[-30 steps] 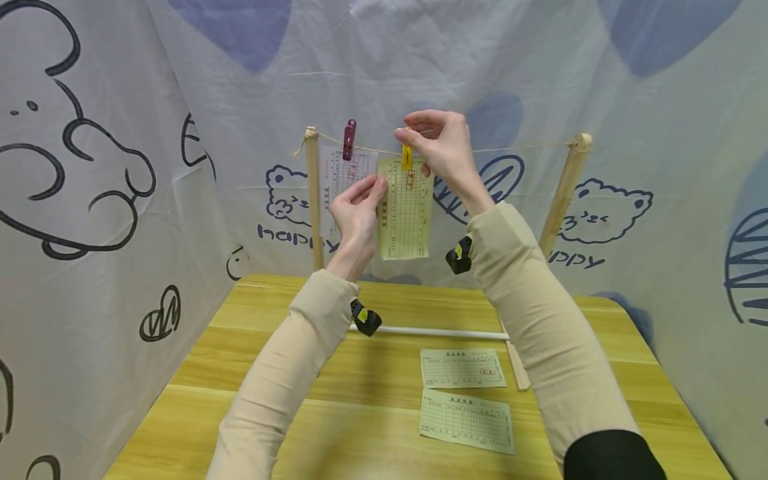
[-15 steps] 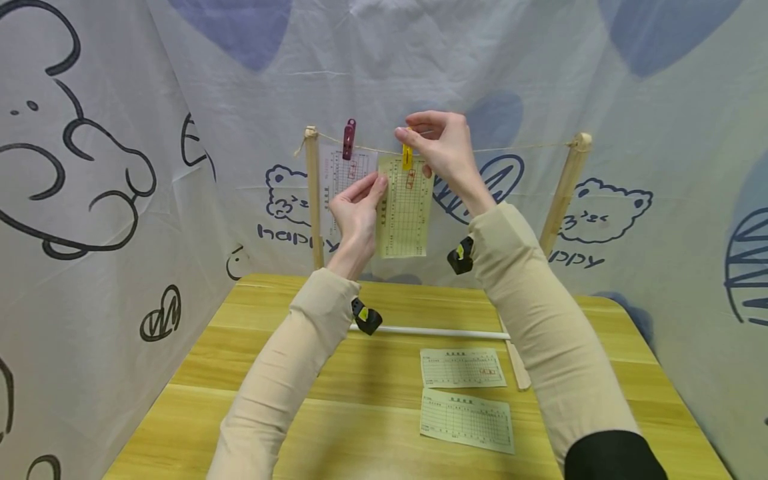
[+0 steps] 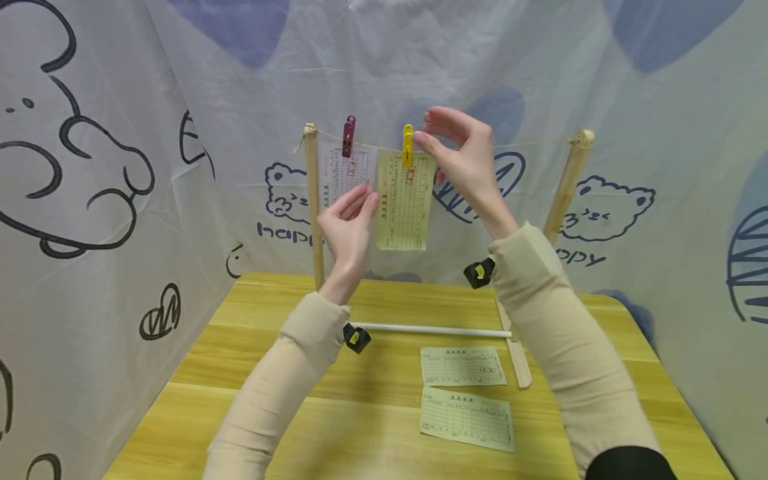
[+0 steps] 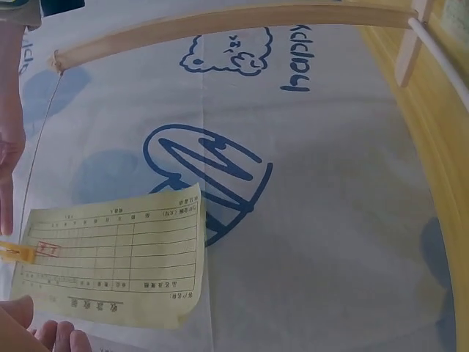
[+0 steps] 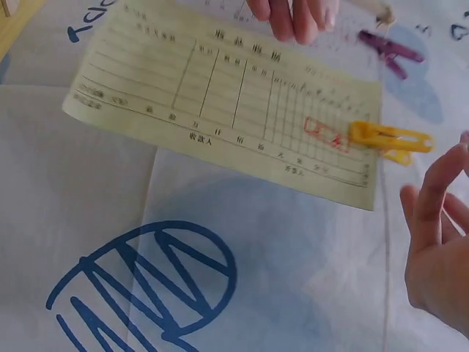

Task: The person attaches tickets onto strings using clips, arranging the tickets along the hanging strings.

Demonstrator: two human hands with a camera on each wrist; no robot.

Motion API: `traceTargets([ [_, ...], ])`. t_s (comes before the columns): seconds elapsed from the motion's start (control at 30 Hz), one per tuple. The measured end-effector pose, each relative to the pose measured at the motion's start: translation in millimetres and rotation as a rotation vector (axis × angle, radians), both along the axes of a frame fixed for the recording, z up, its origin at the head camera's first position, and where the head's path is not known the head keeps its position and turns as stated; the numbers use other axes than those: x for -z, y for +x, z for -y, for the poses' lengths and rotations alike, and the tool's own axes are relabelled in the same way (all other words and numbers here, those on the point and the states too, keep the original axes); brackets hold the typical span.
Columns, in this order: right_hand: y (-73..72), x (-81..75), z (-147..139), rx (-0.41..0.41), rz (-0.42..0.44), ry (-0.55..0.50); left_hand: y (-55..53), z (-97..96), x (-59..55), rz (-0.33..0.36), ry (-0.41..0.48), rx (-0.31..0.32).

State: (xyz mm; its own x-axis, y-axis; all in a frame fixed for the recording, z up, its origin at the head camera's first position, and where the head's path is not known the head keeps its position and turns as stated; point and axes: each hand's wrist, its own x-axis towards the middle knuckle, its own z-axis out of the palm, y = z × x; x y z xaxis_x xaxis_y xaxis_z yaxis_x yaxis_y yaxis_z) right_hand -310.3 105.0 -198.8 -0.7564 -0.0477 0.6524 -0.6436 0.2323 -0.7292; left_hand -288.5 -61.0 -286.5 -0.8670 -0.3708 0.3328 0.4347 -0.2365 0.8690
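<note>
A yellow clothespin [image 3: 408, 146] clips a pale yellow printed slip [image 3: 403, 213] to a string, and the slip hangs lengthwise. My right hand [image 3: 469, 148] is just right of the clothespin, fingers spread and apart from it; the right wrist view shows a gap between fingers and clothespin [image 5: 392, 138]. By the slip's left edge is my left hand [image 3: 349, 227], thumb and fingers loosely bent with nothing visibly held. The left wrist view shows its fingertips [image 4: 62, 337] beside the slip [image 4: 117, 257]. Left of these, a dark red clothespin [image 3: 349, 137] holds a whitish printed slip [image 3: 336, 173], partly hidden by my left hand.
The string runs between a left wooden post [image 3: 313, 200] and a right wooden post [image 3: 569, 180]. A white rod [image 3: 432, 329] crosses low between them. Two printed slips, an upper one [image 3: 462, 367] and a lower one [image 3: 467, 420], lie on the wooden table [image 3: 360, 427]. Patterned cloth hangs behind.
My right hand has let go of the yellow clothespin and moved right. My left hand has come off the slip's edge, shifting slightly down and left. The slip hangs from the clothespin.
</note>
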Motion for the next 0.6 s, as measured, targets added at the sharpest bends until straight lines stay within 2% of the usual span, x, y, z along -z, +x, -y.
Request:
traceTargets([
  [0.07, 11.4, 9.3, -6.7, -0.002, -0.073, -0.036, 8.6, 3.0, 8.2, -0.032, -0.024, -0.014],
  [0.17, 32.0, 31.1, -21.9, -0.009, -0.146, -0.087, 26.2, 5.4, 24.5, -0.049, -0.053, -0.005],
  [0.23, 46.2, 51.8, -34.5, -0.034, -0.167, -0.130, 39.8, 5.6, 37.7, -0.042, -0.079, 0.014],
  [0.3, 59.0, 77.4, -47.6, -0.060, -0.151, -0.178, 52.5, 4.5, 52.5, -0.026, -0.106, 0.045],
  [0.37, 70.0, 107.4, -61.1, -0.073, -0.109, -0.222, 61.3, 1.7, 70.4, -0.007, -0.134, 0.089],
  [0.43, 78.2, 140.5, -73.6, -0.048, -0.030, -0.279, 66.6, -2.5, 90.7, 0.024, -0.157, 0.149],
  [0.6, 88.6, 222.0, -103.1, 0.122, 0.260, -0.500, 70.4, -19.0, 148.6, 0.158, -0.254, 0.351],
])
